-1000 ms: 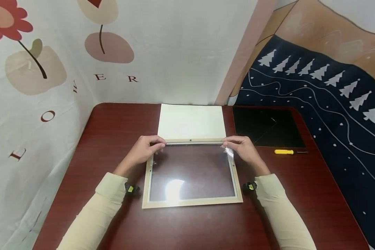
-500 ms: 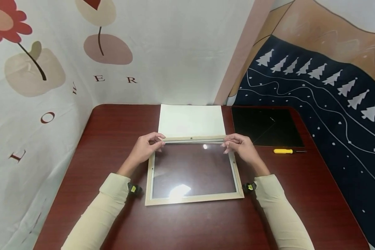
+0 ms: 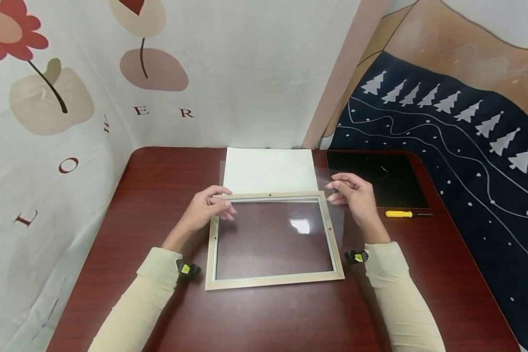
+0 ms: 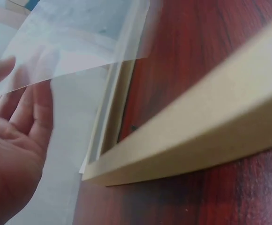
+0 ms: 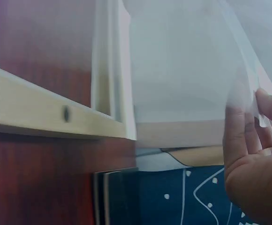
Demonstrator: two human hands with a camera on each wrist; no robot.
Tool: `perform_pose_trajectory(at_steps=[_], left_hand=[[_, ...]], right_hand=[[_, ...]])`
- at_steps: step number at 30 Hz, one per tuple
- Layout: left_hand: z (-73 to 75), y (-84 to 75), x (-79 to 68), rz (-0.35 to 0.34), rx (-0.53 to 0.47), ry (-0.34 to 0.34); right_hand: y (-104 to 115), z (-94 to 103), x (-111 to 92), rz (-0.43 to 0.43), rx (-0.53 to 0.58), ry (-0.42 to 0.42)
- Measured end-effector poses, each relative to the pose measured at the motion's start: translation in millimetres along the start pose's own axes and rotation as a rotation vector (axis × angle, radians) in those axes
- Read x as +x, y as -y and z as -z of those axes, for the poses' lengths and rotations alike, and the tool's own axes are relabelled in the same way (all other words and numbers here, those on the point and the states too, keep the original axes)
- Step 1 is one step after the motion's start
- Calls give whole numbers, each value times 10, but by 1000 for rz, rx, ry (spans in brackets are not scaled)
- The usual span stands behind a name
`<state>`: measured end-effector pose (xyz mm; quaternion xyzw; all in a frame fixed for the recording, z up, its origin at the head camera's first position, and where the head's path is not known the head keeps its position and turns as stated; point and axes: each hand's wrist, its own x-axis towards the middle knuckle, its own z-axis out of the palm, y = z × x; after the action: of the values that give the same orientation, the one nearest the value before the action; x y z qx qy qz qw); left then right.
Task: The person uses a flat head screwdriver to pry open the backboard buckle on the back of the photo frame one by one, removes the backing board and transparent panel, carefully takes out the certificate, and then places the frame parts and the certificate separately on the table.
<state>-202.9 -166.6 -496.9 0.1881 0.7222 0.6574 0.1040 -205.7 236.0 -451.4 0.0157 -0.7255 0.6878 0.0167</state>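
Note:
A pale wooden picture frame (image 3: pixel 275 282) lies on the table, its opening showing the dark red top. Above it is a clear plastic sheet (image 4: pixel 89 42), faint in the head view, where its right edge shows beyond the frame. My left hand (image 3: pixel 206 209) is over the frame's far left corner, the sheet's edge passing between thumb and fingers. Through the sheet, its fingers (image 4: pixel 40 101) show as nearly straight. Just outside the far right corner, my right hand (image 3: pixel 355 195) pinches the sheet between thumb and fingers.
A white rectangular board or sheet (image 3: pixel 270 168) lies behind the frame. To the right are a black panel (image 3: pixel 400 178) and a yellow-handled screwdriver (image 3: pixel 399 214) on the red table (image 3: pixel 264 325). Printed cloth hangs (image 3: pixel 246 73) stand along the back and right side.
My right hand has moved up and to the right, off the frame's far right corner, with the sheet. The left hand has stayed near the far left corner. The frame has shifted slightly.

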Motion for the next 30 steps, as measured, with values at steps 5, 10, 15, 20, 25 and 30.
perform_pose_trajectory(at_steps=[5,10,15,20,25,30], left_hand=[[-37,-33,-54,-19,-32,65],[-46,-35,-83,-39,-93,-146],[138,-28,-127,-27,-181,-381],[596,-66,-307,-42,-236,-544],[1153,-48,-516,-7,-265,-653],[1576,36,-661,141,-247,-718]], right_hand=[[82,28,3,36,76,-76],[81,-46,11,25,49,-65],[-15,-85,12,38,-17,-33],[-222,-33,-53,-35,-391,-2],[-394,-29,-186,-54,-802,128],[-468,-112,-283,-77,-953,251]])
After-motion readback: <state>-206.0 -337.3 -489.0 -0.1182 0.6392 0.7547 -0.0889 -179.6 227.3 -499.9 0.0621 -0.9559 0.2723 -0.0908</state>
